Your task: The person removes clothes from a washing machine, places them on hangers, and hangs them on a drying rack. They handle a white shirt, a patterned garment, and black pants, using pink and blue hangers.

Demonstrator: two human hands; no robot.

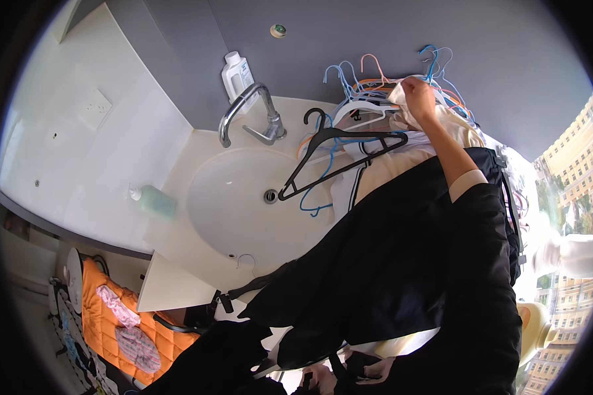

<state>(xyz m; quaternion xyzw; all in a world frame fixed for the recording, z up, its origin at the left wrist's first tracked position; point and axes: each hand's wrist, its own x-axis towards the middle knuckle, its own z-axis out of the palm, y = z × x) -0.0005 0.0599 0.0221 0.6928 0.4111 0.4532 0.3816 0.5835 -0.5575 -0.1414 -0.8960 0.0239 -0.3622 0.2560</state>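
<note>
My right hand (419, 102) pinches the edge of a cream cloth garment (457, 123) beside a pile of hangers at the wall. My left hand is out of view. A black garment (375, 256) lies in front of me, over the counter and the sink's right side. A black plastic hanger (343, 133) rests across pale clothes and reaches over the sink. Below it sticks out a blue hanger (304, 202). White, orange, pink and blue hangers (370, 89) are heaped behind, with a white hanger (360, 106) at the front of the heap.
An oval sink (217, 212) with a chrome faucet (272, 126) lies left of the clothes. A white bottle (234, 81) stands behind it and a green soap bottle (157, 201) to its left. An orange quilted item (101, 321) is at lower left, a pale yellow jug (531, 331) at right by the window.
</note>
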